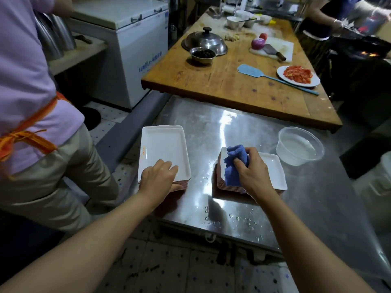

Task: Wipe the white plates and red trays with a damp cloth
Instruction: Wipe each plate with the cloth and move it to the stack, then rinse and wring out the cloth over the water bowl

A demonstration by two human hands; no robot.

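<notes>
Plates stacked on wet steel table, left hand flat, right hand clutching cloth

A shiny steel surface carries two stacks of rectangular white plates, well apart. The left stack sits at the surface's left edge; the right stack sits nearer the middle. A clear round plastic tub holding water stands just beyond the right stack. Water droplets dot the near edge. Behind, a wooden surface holds a metal lid, a small bowl, a blue spatula, a chopping board and a plate of tomato.
</notes>
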